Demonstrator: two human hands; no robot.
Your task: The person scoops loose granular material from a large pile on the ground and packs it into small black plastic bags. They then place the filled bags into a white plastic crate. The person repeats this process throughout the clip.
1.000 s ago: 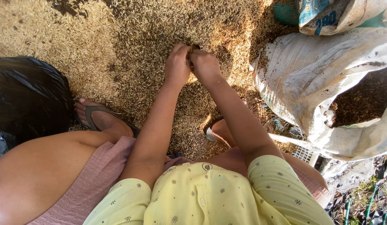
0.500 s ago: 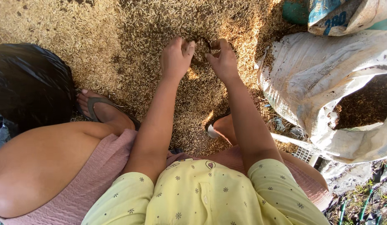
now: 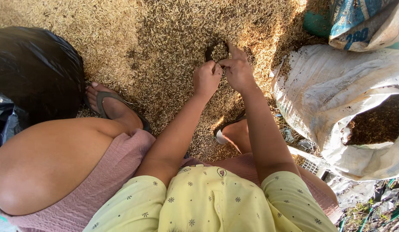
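I squat over a wide heap of rice husk (image 3: 156,51). My left hand (image 3: 206,78) and my right hand (image 3: 239,71) meet just above the heap, fingertips pinched together on the near rim of a small black bag (image 3: 213,48). The bag stands open in the husk, and its mouth shows as a dark ring with husk inside. My right index finger points out along the rim. Most of the bag is hidden by husk and by my fingers.
A large black plastic bag (image 3: 34,73) bulges at the left by my sandalled left foot (image 3: 113,107). A white woven sack (image 3: 336,99) with dark soil (image 3: 377,124) in it lies at the right, with a blue printed sack (image 3: 358,19) behind it. My right foot (image 3: 233,133) is below my hands.
My hands were spread apart on the husk half a second ago. They have since closed together again and pinch the small black bag's rim, slightly nearer to me.
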